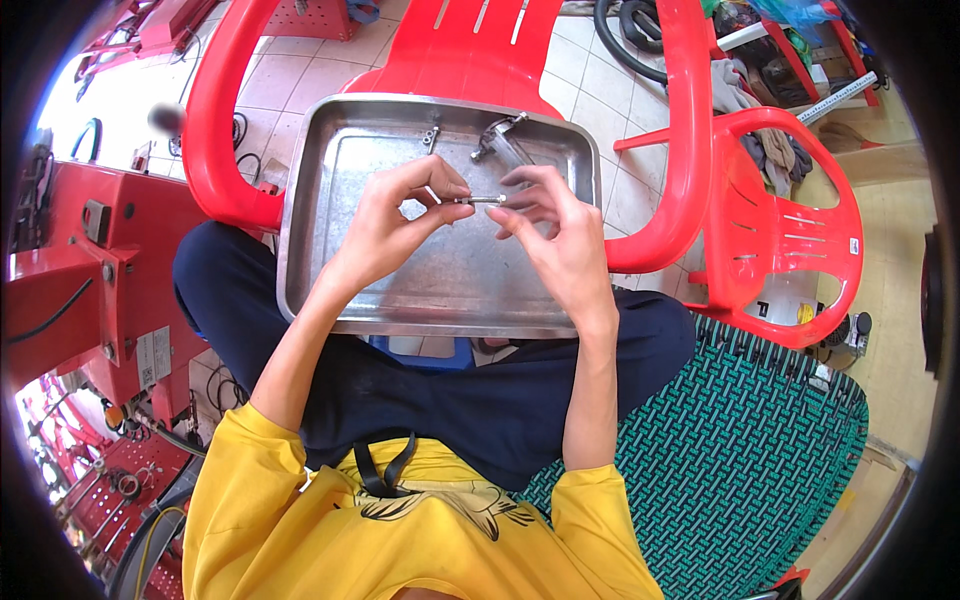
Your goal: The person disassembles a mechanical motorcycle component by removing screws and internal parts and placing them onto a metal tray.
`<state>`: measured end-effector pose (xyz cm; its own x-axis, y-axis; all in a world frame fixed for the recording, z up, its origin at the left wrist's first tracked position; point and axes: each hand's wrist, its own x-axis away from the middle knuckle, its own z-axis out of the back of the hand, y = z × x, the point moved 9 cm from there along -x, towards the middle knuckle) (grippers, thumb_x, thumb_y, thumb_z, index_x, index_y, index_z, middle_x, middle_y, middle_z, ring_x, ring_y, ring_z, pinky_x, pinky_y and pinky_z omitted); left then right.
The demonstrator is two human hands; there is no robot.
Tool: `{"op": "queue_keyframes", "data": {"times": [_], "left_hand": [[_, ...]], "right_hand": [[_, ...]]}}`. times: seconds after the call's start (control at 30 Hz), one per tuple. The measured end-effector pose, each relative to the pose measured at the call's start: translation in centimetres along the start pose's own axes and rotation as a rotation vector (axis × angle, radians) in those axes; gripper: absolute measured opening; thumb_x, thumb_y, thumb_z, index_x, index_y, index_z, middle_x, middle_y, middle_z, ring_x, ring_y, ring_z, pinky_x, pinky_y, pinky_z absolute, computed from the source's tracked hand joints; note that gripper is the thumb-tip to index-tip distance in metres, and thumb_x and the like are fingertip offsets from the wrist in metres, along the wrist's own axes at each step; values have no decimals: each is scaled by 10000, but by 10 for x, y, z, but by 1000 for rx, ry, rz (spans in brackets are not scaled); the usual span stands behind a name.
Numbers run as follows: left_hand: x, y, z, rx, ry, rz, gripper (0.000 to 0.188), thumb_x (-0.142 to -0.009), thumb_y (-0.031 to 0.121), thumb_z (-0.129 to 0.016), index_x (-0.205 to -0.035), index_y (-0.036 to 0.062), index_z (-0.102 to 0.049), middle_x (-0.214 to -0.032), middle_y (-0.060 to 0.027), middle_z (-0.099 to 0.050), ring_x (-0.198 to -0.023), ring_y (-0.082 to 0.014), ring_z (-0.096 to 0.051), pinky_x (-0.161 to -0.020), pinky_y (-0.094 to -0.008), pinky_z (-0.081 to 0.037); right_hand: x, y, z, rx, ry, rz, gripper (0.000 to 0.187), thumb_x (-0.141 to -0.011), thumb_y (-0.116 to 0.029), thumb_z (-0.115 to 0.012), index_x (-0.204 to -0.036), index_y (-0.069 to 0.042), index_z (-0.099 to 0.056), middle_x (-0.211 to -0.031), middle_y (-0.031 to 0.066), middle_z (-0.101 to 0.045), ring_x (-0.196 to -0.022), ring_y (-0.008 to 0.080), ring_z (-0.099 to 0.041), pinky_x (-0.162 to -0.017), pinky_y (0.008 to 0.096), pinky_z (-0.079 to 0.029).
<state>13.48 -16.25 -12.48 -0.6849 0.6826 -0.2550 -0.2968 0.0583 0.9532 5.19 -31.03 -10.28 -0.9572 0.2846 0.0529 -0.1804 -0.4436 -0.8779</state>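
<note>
Between my two hands, above the metal tray [390,318], a short thin metal bolt [482,200] lies nearly level. My left hand [395,215] pinches its left end between thumb and forefinger. The fingers of my right hand [555,225] curl round the bolt's right end, where a wider nut-like piece shows; these fingertips are slightly blurred. Inside the tray, toward its far side, rest a small metal bolt-like part [430,138] and a larger metal fitting with bolts on it [500,138], partly behind my right hand.
The tray sits across my lap and the seat of a red plastic chair [450,60]. Another red chair [785,220] stands at the right, beside a green woven seat [720,440]. Red machinery [110,270] stands at the left. A black hose [630,45] lies on the tiled floor.
</note>
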Motion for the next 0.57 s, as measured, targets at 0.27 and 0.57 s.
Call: {"op": "queue_keyframes", "data": {"times": [0.27, 0.57], "left_hand": [[0, 0, 0, -3, -5, -5, 253, -853, -70, -767, -826, 3, -527, -949, -119, -710, -875, -144, -687, -753, -291, -578], [0, -1, -1, 28, -17, 21, 212, -874, -58, -758, -847, 4, -557, -966, -119, -713, -879, -150, -685, -776, -302, -577]], "right_hand": [[0, -5, 0, 111, 12, 121, 269, -976, -287, -721, -1088, -46, -688, -777, 116, -765, -715, 222, -774, -660, 325, -555], [-1, 15, -6, 41, -113, -92, 308, -962, -324, -754, -1156, -92, -700, -846, 129, -780, -824, 222, -789, -704, 333, -575]]}}
